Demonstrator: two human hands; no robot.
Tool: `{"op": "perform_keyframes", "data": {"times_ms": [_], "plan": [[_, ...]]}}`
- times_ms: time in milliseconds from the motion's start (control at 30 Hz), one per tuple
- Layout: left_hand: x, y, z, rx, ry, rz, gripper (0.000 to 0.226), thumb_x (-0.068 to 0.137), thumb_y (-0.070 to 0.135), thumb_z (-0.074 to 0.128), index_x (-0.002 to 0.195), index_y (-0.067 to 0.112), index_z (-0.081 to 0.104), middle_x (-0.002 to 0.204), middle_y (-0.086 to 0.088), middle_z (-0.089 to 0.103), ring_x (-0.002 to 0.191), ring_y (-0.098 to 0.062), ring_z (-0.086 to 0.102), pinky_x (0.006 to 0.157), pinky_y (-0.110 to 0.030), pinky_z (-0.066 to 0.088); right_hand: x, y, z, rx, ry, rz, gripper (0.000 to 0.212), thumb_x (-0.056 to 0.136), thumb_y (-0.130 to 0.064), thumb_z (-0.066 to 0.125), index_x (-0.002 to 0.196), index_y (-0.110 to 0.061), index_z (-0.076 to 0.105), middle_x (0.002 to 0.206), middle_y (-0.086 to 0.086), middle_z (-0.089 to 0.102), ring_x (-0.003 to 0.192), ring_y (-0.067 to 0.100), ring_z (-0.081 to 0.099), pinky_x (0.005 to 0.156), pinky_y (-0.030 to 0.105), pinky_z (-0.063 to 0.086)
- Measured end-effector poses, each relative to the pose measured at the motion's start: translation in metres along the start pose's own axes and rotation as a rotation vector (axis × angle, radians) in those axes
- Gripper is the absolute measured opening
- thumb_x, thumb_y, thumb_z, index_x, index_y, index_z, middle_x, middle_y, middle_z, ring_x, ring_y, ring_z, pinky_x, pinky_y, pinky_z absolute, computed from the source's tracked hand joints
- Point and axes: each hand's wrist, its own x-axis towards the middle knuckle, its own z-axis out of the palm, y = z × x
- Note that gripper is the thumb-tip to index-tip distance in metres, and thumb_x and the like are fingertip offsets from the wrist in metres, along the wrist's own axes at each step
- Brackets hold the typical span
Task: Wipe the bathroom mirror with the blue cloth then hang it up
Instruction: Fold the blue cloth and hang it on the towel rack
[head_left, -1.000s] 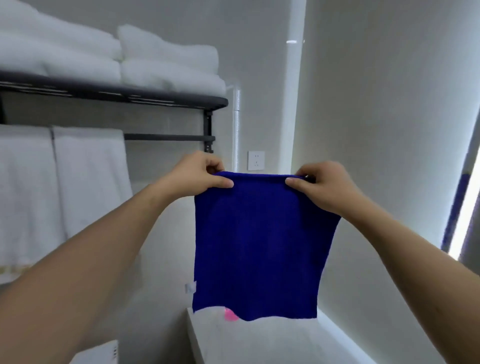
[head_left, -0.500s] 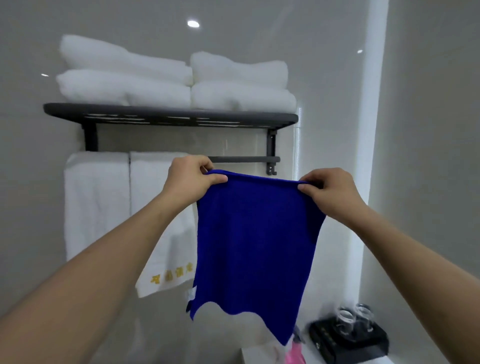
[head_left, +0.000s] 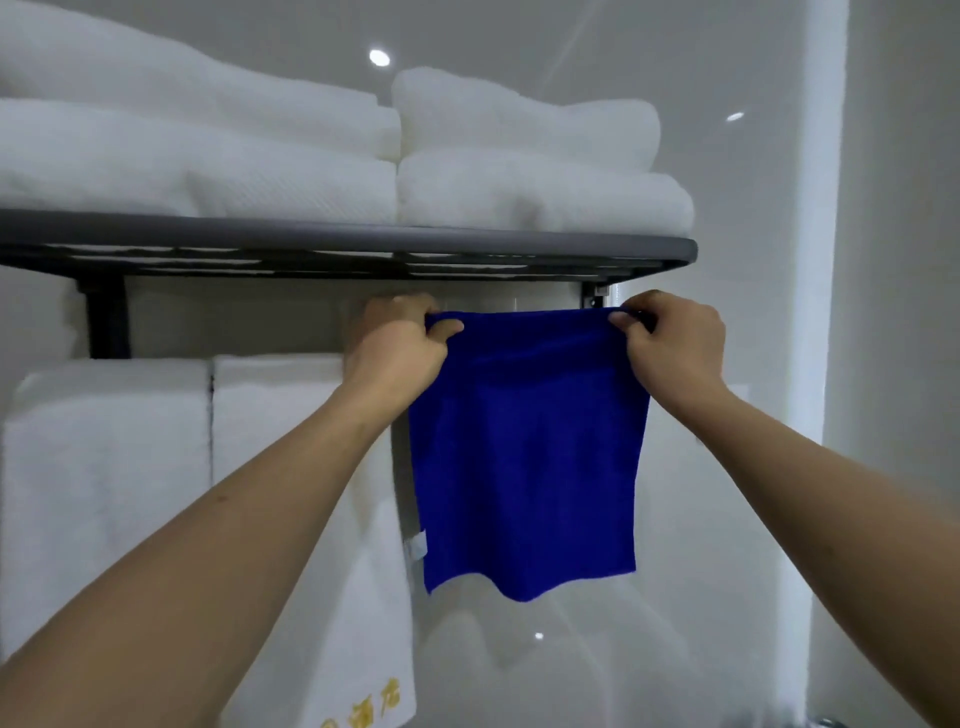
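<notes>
The blue cloth (head_left: 527, 457) hangs flat in front of the wall, stretched between both hands just under the dark rack shelf (head_left: 519, 249). My left hand (head_left: 397, 345) pinches its top left corner. My right hand (head_left: 672, 345) pinches its top right corner, close to the rack's right bracket (head_left: 597, 299). The cloth's top edge sits at the height of the rail, which is hidden behind the cloth and my hands. A small white tag (head_left: 416, 546) shows on its lower left edge. The mirror is out of view.
Folded white towels (head_left: 530, 176) are stacked on the shelf. Two white towels (head_left: 291, 467) hang from the rail to the left of the cloth, the nearer one with yellow lettering. A lit white strip (head_left: 818, 364) runs down the wall at the right.
Both hands have lifted the cloth up and forward, from below the rail to just under the shelf. The view has moved closer to the rack and turned upward.
</notes>
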Motion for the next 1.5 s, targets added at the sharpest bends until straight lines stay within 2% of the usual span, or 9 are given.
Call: {"op": "perform_keyframes", "data": {"times_ms": [167,300,600,767,900,1133,1333,1433,1500], "plan": [[0.034,0.007,0.015,0.265,-0.195,-0.209,0.028,0.089,0.044,0.073,0.095,0.016,0.075,0.091,-0.005,0.069,0.083,-0.025,0.065,0.078,-0.036,0.058,0.031,0.011,0.029,-0.084,-0.214,0.095,0.024,0.094,-0.035,0.071,0.112,-0.021,0.079,0.117,-0.002,0.074,0.107,0.023,0.066,0.08,0.028,0.048],[0.036,0.01,0.015,0.293,-0.264,-0.323,0.021,0.087,0.035,0.074,0.093,0.015,0.07,0.092,-0.007,0.069,0.079,-0.025,0.064,0.074,-0.035,0.058,0.042,0.022,0.036,0.206,-0.396,0.358,0.03,0.083,-0.024,0.085,0.105,-0.005,0.078,0.107,0.011,0.075,0.101,0.027,0.07,0.092,0.042,0.06],[0.025,0.02,0.011,0.185,-0.305,-0.331,0.017,0.097,0.016,0.058,0.096,0.017,0.075,0.098,-0.004,0.072,0.089,-0.022,0.066,0.087,-0.043,0.059,0.036,0.03,0.044,0.629,-0.43,0.681,0.011,0.093,-0.003,0.063,0.104,-0.006,0.063,0.098,0.009,0.066,0.074,0.019,0.061,0.062,0.03,0.052],[0.022,0.02,0.01,0.273,-0.347,-0.319,0.027,0.102,0.015,0.046,0.087,0.012,0.068,0.086,-0.007,0.067,0.075,-0.022,0.062,0.069,-0.035,0.053,0.035,0.022,0.058,0.899,-0.36,0.923,0.015,0.098,-0.008,0.055,0.112,-0.007,0.058,0.113,0.004,0.059,0.077,0.018,0.057,0.066,0.028,0.05],[0.022,0.02,0.01,0.307,-0.373,-0.313,0.024,0.104,0.014,0.044,0.086,0.012,0.059,0.083,-0.006,0.059,0.071,-0.02,0.056,0.064,-0.031,0.045,0.029,0.015,0.053,0.961,-0.381,1.085,0.01,0.1,-0.012,0.051,0.096,-0.007,0.059,0.093,0.008,0.059,0.089,0.023,0.056,0.09,0.031,0.053],[0.026,0.014,0.016,0.292,-0.389,-0.289,0.019,0.104,0.014,0.045,0.091,0.01,0.058,0.084,-0.006,0.059,0.071,-0.02,0.057,0.065,-0.031,0.044,0.007,0.014,0.032,1.136,-0.427,1.07,0.019,0.085,-0.013,0.08,0.102,-0.012,0.073,0.098,0.011,0.075,0.086,0.028,0.068,0.073,0.042,0.06],[0.027,0.014,0.011,0.281,-0.436,-0.247,0.022,0.102,0.009,0.043,0.088,0.01,0.061,0.082,-0.007,0.059,0.069,-0.019,0.055,0.062,-0.03,0.043,-0.017,0.03,0.042,1.579,-0.355,1.056,0.051,0.081,-0.043,0.085,0.118,-0.011,0.069,0.105,0.006,0.078,0.104,0.03,0.073,0.092,0.053,0.059],[0.024,0.014,0.005,0.24,-0.47,-0.217,0.023,0.101,0.011,0.047,0.094,0.011,0.07,0.093,-0.009,0.068,0.081,-0.024,0.063,0.069,-0.033,0.051,-0.027,0.044,0.052,1.85,-0.353,1.119,0.051,0.096,-0.039,0.071,0.132,-0.004,0.06,0.119,0.0,0.07,0.111,0.019,0.067,0.103,0.04,0.051],[0.021,0.014,0.001,0.202,-0.476,-0.203,0.022,0.099,0.01,0.049,0.098,0.013,0.072,0.099,-0.008,0.071,0.089,-0.024,0.066,0.076,-0.035,0.055,-0.036,0.049,0.057,1.934,-0.392,1.112,0.026,0.097,-0.012,0.058,0.122,-0.005,0.059,0.099,-0.001,0.063,0.088,0.014,0.061,0.098,0.026,0.045]]}}
